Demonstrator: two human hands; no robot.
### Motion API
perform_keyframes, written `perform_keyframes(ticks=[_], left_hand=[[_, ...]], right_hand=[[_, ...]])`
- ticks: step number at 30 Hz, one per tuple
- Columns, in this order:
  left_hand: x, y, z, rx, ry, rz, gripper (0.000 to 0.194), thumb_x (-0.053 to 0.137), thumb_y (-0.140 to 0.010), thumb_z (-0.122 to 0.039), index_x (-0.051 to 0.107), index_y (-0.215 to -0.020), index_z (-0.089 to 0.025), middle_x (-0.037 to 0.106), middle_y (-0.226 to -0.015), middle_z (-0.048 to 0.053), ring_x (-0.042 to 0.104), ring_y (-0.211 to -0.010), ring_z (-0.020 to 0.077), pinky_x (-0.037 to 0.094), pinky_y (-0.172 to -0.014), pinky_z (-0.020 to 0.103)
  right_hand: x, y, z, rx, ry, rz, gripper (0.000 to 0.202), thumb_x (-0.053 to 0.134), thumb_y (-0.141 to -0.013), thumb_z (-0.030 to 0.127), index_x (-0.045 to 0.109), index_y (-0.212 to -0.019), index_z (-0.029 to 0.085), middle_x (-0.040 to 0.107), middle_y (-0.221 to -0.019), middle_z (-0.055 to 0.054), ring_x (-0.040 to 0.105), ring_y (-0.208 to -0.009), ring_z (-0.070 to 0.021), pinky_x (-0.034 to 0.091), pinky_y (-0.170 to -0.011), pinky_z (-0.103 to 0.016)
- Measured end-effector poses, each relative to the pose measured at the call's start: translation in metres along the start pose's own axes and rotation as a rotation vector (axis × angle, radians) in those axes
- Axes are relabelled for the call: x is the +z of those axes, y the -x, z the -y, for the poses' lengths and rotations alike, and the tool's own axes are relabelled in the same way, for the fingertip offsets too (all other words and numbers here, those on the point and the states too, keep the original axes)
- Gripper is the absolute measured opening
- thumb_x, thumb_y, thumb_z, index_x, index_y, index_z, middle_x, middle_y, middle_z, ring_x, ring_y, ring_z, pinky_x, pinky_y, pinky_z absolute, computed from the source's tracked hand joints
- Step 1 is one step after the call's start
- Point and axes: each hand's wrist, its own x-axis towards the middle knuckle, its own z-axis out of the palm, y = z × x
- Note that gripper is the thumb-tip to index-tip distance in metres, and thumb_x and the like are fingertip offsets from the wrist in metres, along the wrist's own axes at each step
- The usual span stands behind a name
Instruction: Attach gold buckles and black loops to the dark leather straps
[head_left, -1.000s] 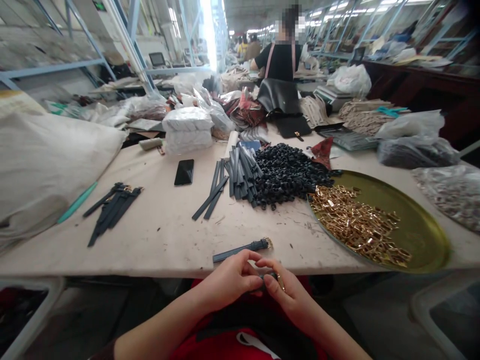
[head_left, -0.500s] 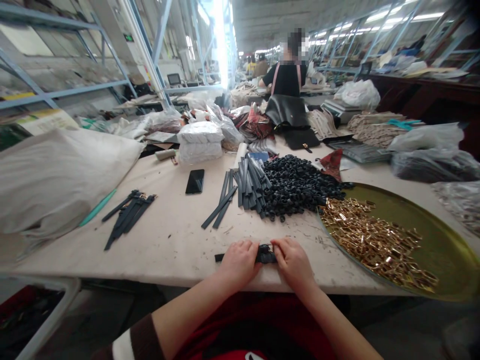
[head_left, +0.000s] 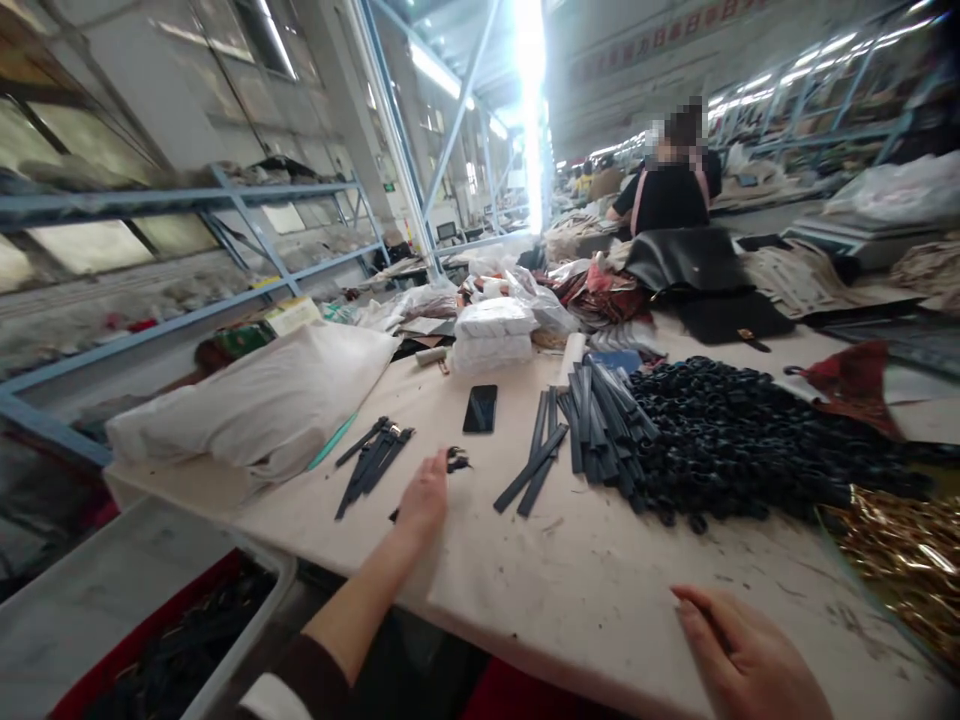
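Observation:
My left hand is closed around a dark strap, mostly hidden under the fingers. The strap's buckle end pokes out past the fingertips, over the table and just right of a small pile of finished-looking dark straps with gold buckles. Low on the right, my right hand is apart from the left, with fingers loosely extended and nothing visible in them. It is nearest to the heap of gold metal buckles. Beyond it lies a large heap of small black loops, beside a stack of flat dark strips.
A black phone lies mid-table. White cloth covers the left side, with wrapped white packets behind. A white bin holding dark pieces stands below the table's left edge. A person in black works farther back.
My hands have separated: the left has carried the strap away to the left, near the strap pile, while the right has let go. The view has turned left.

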Motion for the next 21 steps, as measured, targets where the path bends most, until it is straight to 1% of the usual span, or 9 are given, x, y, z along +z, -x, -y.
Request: perform_keyframes(ticks=[2,3,5,7,10,12,14,17,21], left_hand=[[-0.006,-0.014,0.035,-0.095,-0.018,-0.017,0.044,0.033,-0.079,-0.004,0.037,-0.123,-0.006,0.05,-0.114,0.02,0.051,-0.102,0.0247,0.04,-0.085,0.035],[-0.008,-0.019,0.043,-0.113,-0.016,-0.024,0.042,0.036,-0.079,-0.007,0.04,-0.121,-0.003,0.049,-0.114,0.023,0.049,-0.104,0.0282,0.04,-0.085,0.039],[-0.01,-0.024,0.038,-0.093,0.008,-0.038,0.039,0.04,-0.08,-0.012,0.043,-0.118,-0.003,0.045,-0.119,0.024,0.044,-0.109,0.0314,0.037,-0.088,0.043],[-0.007,-0.027,0.009,-0.006,0.064,-0.035,0.036,0.041,-0.082,-0.018,0.045,-0.117,-0.01,0.047,-0.12,0.018,0.043,-0.111,0.0271,0.034,-0.092,0.039],[0.003,-0.036,-0.056,0.151,0.189,0.008,0.027,0.041,-0.085,-0.028,0.052,-0.108,-0.021,0.055,-0.107,0.005,0.052,-0.099,0.0152,0.037,-0.088,0.025],[0.01,-0.049,-0.094,0.187,0.265,0.031,0.026,0.042,-0.085,-0.035,0.054,-0.104,-0.022,0.056,-0.102,0.004,0.053,-0.094,0.0143,0.038,-0.084,0.023],[0.014,-0.062,-0.119,0.159,0.32,0.058,0.025,0.048,-0.081,-0.035,0.056,-0.097,-0.017,0.057,-0.095,0.007,0.055,-0.09,0.0175,0.041,-0.079,0.026],[0.014,-0.07,-0.13,0.111,0.393,0.102,0.017,0.053,-0.076,-0.027,0.057,-0.086,-0.013,0.058,-0.084,0.01,0.056,-0.083,0.0208,0.042,-0.073,0.03],[0.002,-0.049,-0.124,0.161,0.519,0.127,0.007,0.049,-0.075,-0.019,0.054,-0.077,-0.015,0.057,-0.086,0.008,0.053,-0.087,0.0196,0.038,-0.079,0.031]], right_hand=[[0.001,-0.001,0.002,-0.011,0.022,-0.006,0.029,0.046,-0.078,0.043,0.062,-0.09,0.022,0.067,-0.089,-0.006,0.062,-0.083,-0.0229,0.048,-0.076,-0.036],[0.001,-0.001,0.003,-0.013,0.03,-0.012,0.028,0.046,-0.079,0.043,0.061,-0.091,0.022,0.067,-0.089,-0.006,0.062,-0.083,-0.0226,0.048,-0.075,-0.036],[0.001,-0.002,0.007,-0.017,0.039,-0.023,0.027,0.045,-0.079,0.041,0.061,-0.091,0.022,0.067,-0.089,-0.006,0.062,-0.083,-0.0221,0.048,-0.075,-0.035],[0.0,-0.002,0.011,-0.015,0.051,-0.03,0.026,0.045,-0.08,0.039,0.061,-0.09,0.022,0.067,-0.088,-0.006,0.062,-0.082,-0.0217,0.048,-0.075,-0.035],[-0.002,-0.003,0.016,-0.02,0.073,-0.035,0.023,0.045,-0.081,0.037,0.061,-0.09,0.022,0.066,-0.087,-0.006,0.061,-0.081,-0.0216,0.047,-0.074,-0.035],[-0.003,-0.003,0.017,-0.032,0.077,-0.028,0.022,0.045,-0.081,0.035,0.06,-0.09,0.021,0.066,-0.086,-0.006,0.06,-0.081,-0.0216,0.046,-0.074,-0.035],[-0.002,-0.003,0.018,-0.042,0.075,-0.027,0.02,0.045,-0.082,0.033,0.06,-0.09,0.021,0.065,-0.086,-0.006,0.06,-0.081,-0.0216,0.046,-0.074,-0.035],[-0.001,-0.002,0.02,-0.037,0.071,-0.039,0.019,0.045,-0.082,0.029,0.059,-0.09,0.02,0.065,-0.084,-0.006,0.059,-0.08,-0.0213,0.045,-0.074,-0.035],[-0.005,-0.003,0.023,0.012,0.015,-0.058,0.018,0.044,-0.082,0.026,0.059,-0.089,0.02,0.064,-0.083,-0.006,0.059,-0.08,-0.0206,0.044,-0.074,-0.034]])
